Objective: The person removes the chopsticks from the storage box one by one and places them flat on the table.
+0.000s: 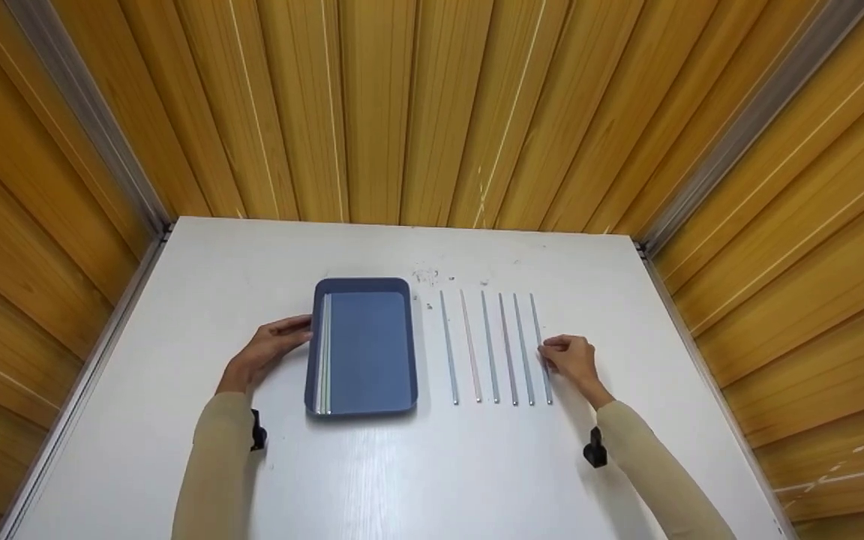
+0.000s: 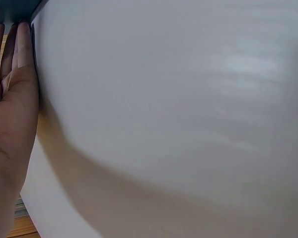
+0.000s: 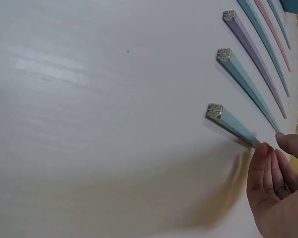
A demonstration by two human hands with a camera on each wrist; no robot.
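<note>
A blue rectangular tray (image 1: 412,352) lies left of the table's middle, with a few pale chopsticks (image 1: 325,352) along its left inner side. My left hand (image 1: 273,345) touches the tray's left wall; in the left wrist view its fingers (image 2: 24,47) are straight against the tray corner (image 2: 20,10). To the right of the tray, several chopsticks in blue, pink and purple lie side by side on the table. My right hand (image 1: 571,358) pinches the rightmost one, a light blue chopstick (image 3: 231,121) with a patterned silvery end. Part of that chopstick is hidden behind the fingertips.
A neighbouring blue chopstick (image 3: 246,87) and a purple chopstick (image 3: 253,54) lie close beside the right hand. Small bits (image 1: 426,276) are scattered on the white table (image 1: 372,480) behind the tray. Wood-patterned walls (image 1: 372,112) enclose the back and sides.
</note>
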